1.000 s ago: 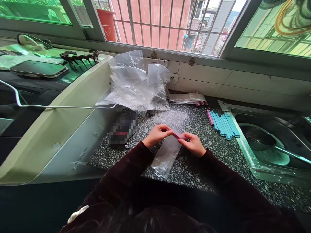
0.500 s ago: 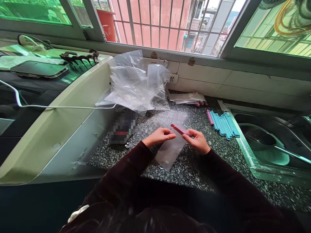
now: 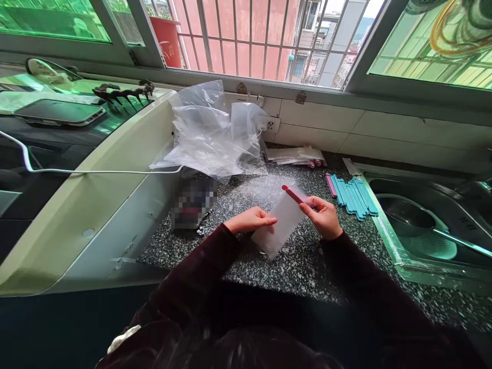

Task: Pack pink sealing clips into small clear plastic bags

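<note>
A small clear plastic bag point(image 3: 280, 223) is stretched at a slant between my hands, above the speckled counter. Along its upper edge runs a pink bag sealing clip point(image 3: 293, 195). My right hand point(image 3: 326, 218) is closed around the clip's right end, the thumb in front. On the bag's left side, my left hand point(image 3: 251, 220) pinches the plastic with the thumb on top; its fingertips are partly behind the film. A row of blue sealing clips point(image 3: 353, 196) lies to the right, with a pink clip point(image 3: 330, 185) at its left end.
Large clear plastic bags point(image 3: 209, 136) are heaped at the back left. Flat bags with pink edges point(image 3: 295, 155) lie by the wall. A blurred-out dark object point(image 3: 193, 204) sits left of my hands. At the right, a sink point(image 3: 397, 266) holds a pan point(image 3: 407, 212). A white cable point(image 3: 111, 170) crosses at left.
My right hand has moved right and slightly up with the clip. My left hand has let go of the clip's left end and now pinches the bag's side. The bag has lifted and tilted.
</note>
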`<state>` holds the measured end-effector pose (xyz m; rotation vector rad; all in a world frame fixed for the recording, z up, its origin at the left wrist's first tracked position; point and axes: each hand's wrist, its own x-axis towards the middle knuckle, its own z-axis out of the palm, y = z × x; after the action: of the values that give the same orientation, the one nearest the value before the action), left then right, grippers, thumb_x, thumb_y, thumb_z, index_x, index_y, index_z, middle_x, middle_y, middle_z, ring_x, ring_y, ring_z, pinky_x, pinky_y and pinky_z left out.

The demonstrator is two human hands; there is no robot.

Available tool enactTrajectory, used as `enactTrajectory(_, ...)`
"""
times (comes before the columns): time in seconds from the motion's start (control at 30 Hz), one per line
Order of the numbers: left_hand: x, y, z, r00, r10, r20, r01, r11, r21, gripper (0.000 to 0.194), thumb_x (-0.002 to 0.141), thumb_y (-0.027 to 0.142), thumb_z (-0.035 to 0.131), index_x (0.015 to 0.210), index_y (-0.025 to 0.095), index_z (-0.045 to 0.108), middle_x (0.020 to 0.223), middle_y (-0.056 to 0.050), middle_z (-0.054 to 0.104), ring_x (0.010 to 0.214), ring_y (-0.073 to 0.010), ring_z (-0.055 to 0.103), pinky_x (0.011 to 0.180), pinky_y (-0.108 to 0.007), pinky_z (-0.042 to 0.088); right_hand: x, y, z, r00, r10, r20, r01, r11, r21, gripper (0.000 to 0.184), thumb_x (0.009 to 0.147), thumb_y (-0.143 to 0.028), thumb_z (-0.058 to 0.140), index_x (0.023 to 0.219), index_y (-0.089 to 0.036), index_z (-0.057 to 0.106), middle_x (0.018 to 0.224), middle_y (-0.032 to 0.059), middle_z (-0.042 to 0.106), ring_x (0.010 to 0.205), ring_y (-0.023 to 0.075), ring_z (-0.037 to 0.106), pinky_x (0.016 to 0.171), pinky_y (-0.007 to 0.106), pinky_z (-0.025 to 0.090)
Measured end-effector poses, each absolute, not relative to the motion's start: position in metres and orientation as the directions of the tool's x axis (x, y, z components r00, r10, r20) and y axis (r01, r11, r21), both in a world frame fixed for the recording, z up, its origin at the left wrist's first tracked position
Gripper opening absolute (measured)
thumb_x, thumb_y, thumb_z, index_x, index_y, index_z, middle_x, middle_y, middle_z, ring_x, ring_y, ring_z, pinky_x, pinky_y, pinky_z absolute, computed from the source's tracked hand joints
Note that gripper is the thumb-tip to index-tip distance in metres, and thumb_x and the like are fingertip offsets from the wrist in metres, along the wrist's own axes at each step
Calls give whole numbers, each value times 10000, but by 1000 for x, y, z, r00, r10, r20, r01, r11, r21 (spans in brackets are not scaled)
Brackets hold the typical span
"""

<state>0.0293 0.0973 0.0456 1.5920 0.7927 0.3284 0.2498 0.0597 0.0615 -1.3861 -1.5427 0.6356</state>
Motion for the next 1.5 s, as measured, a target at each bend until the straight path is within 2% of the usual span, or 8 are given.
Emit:
enactTrajectory(0.2, 30, 98, 46, 762, 612, -212, 291, -32, 956, 407, 673, 519, 637, 665, 120, 718, 628, -44, 645, 602, -138, 525, 604, -248, 379, 249, 59, 63, 79, 954, 289, 467, 221, -856, 343, 683, -514, 627, 678, -171, 604, 577, -9, 506, 539, 108, 422, 520, 242, 361)
enactTrajectory(0.3, 31, 99, 46, 685, 712, -153, 227, -10, 974, 360, 614, 461, 703, 754, 129, 708, 638, -17, 607, 601, -123, 491, 585, -242, 361, 248, 58, 64, 55, 958, 282, 466, 225, -856, 348, 682, -518, 627, 684, -171, 603, 571, -11, 501, 534, 107, 416, 516, 242, 352)
enactTrajectory(0.4, 32, 99, 48, 557, 829, -53, 127, -22, 992, 401, 591, 425, 725, 871, 140, 688, 614, 26, 518, 573, -94, 431, 561, -228, 331, 247, 58, 63, -1, 965, 264, 490, 231, -841, 359, 684, -529, 621, 648, -173, 586, 567, -10, 500, 538, 108, 414, 524, 245, 348)
enactTrajectory(0.57, 37, 95, 51, 498, 865, 62, -3, -70, 998, 385, 555, 418, 754, 808, 137, 679, 638, 25, 506, 604, -93, 433, 583, -227, 347, 238, 58, 56, -105, 968, 230, 500, 251, -829, 399, 693, -563, 595, 621, -172, 570, 575, -6, 509, 552, 111, 428, 545, 246, 358)
enactTrajectory(0.9, 42, 94, 45, 442, 896, 50, -94, -9, 995, 400, 548, 476, 753, 677, 114, 644, 621, 6, 552, 601, -94, 459, 581, -227, 357, 229, 55, 49, -143, 971, 191, 504, 238, -831, 419, 691, -580, 590, 597, -173, 548, 557, -18, 470, 543, 102, 395, 526, 235, 330)
enactTrajectory(1.1, 40, 96, 47, 371, 926, 62, -226, 25, 974, 396, 532, 462, 770, 709, 122, 672, 665, -8, 605, 665, -113, 517, 671, -246, 399, 227, 57, 42, -121, 986, 111, 431, 153, -889, 406, 651, -563, 635, 731, -167, 594, 602, -16, 526, 544, 102, 426, 520, 235, 358)
enactTrajectory(1.27, 39, 103, 43, 235, 971, 42, -357, 46, 933, 385, 481, 450, 795, 678, 140, 680, 676, -2, 629, 679, -107, 523, 705, -250, 405, 222, 55, 40, -188, 981, 40, 422, 118, -899, 298, 666, -457, 636, 681, -160, 610, 632, 12, 599, 568, 114, 475, 565, 256, 396)
enactTrajectory(1.5, 38, 106, 41, 216, 975, 59, -391, 31, 920, 336, 496, 419, 799, 670, 155, 686, 667, 10, 629, 677, -98, 525, 699, -239, 406, 220, 52, 38, -193, 978, 76, 489, 163, -857, 208, 717, -352, 577, 629, -165, 604, 592, 6, 609, 549, 114, 501, 563, 250, 396)
